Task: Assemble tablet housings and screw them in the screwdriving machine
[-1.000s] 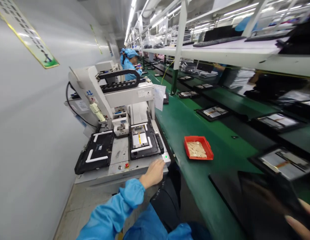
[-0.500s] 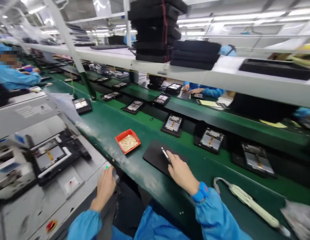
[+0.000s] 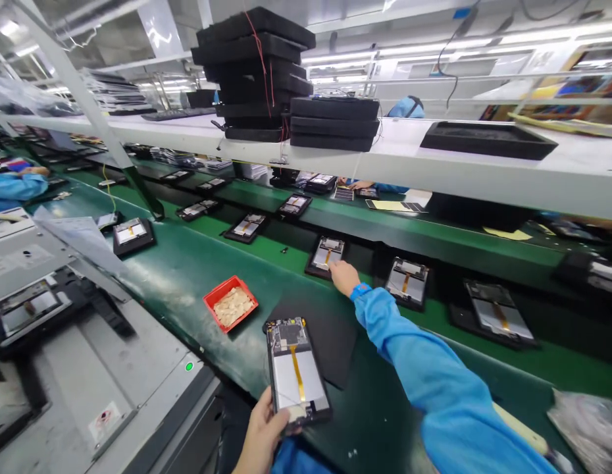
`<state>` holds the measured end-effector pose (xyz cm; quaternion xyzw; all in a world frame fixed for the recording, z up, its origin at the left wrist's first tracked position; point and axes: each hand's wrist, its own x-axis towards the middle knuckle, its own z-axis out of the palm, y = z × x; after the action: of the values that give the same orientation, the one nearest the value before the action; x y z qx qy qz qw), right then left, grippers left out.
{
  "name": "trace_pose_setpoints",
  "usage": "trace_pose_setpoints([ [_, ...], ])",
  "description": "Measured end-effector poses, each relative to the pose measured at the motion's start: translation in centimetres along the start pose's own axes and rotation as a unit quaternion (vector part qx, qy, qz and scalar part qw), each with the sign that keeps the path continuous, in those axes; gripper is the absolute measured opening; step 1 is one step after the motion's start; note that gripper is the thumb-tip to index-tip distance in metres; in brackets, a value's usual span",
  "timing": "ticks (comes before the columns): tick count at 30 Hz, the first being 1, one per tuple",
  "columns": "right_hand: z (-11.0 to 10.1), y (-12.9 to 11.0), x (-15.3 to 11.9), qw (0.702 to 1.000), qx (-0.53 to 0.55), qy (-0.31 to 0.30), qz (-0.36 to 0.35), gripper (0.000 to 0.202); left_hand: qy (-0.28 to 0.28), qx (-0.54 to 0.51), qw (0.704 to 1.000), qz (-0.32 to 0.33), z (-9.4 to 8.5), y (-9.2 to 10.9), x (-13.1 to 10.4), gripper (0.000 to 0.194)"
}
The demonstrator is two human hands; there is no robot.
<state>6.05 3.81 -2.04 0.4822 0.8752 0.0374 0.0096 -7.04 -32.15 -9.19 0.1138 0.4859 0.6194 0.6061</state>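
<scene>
Now the left hand holds a black-and-silver tablet above the green counter, while the nearer right hand, its fingers' closure unclear, reaches the near end of a silver-grey tablet pointing lengthwise away on a black tray.

1. A long white shelf goes across the back.
2. A tall pile of black trays stands on it, with a thin red string hanging down.
3. A shorter black pile sits just beside it.
4. A wide black tray lies farther right.
5. A red bin holds little tan bits.
6. A crinkly bag lies at the lower right.
7. Another person's blue sleeve shows at the far left.
</scene>
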Motion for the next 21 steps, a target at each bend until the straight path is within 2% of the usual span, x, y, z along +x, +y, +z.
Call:
trace_pose_setpoints([
  [2,1.1,1.6,2.5,1.000,-0.023,-0.017,-0.011,0.027,0.003,0.006,1.000,0.009,-0.3,1.3,0.0,0.068],
  [4,2.1,2.5,4.1,0.998,-0.041,-0.034,-0.019,0.035,0.014,0.002,1.000,0.017,-0.1,2.8,0.1,0.064],
  [8,3.6,3.7,5.8,0.996,-0.063,-0.059,-0.027,0.038,0.021,0.013,0.998,0.054,1.2,5.7,1.3,0.053],
  [11,4.0,4.5,6.5,0.995,-0.071,-0.065,-0.033,0.040,0.010,0.044,0.997,0.058,2.0,7.2,3.0,0.052],
  [17,4.0,5.2,6.8,0.993,-0.076,-0.081,-0.027,0.045,-0.021,0.093,0.994,0.049,2.5,8.4,6.2,0.049],
  [21,3.4,4.5,6.3,0.994,-0.071,-0.085,-0.014,0.050,-0.065,0.093,0.993,0.027,3.9,8.6,8.2,0.041],
])
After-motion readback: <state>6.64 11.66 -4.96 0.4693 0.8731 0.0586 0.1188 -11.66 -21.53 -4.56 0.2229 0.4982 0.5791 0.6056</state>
